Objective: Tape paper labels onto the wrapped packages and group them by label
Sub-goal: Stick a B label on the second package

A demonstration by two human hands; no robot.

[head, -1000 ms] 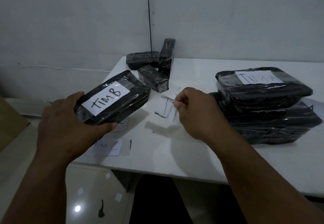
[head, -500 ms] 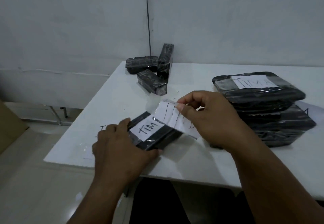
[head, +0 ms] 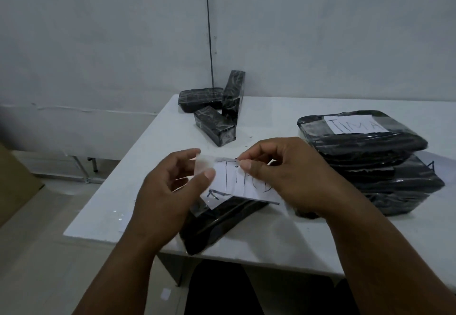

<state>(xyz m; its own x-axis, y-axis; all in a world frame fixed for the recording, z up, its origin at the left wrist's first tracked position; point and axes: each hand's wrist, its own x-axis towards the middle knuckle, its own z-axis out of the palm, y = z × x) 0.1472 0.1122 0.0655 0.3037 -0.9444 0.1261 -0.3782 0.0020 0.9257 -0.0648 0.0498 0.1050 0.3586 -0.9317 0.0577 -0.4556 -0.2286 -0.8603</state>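
Both hands hold a white paper label [head: 235,179] with clear tape on its left end, just above a black wrapped package [head: 217,221] lying at the table's front edge. My left hand [head: 170,186] pinches the taped end between thumb and fingers. My right hand [head: 283,174] pinches the label's top edge. The package carries its own white label [head: 212,195], mostly hidden beneath the held one. To the right, a stack of larger black packages [head: 370,166] bears a label reading TIMA [head: 355,124].
Three small black wrapped blocks [head: 217,109] sit at the table's far left corner, one leaning upright. The white table [head: 283,240] stands against a grey wall. A brown cardboard piece [head: 14,186] is at the left edge. Paper scraps lie on the floor.
The package went from my left hand down onto the table's front edge. My right hand lifted a loose label off the table, and my left hand has joined it on the taped end.
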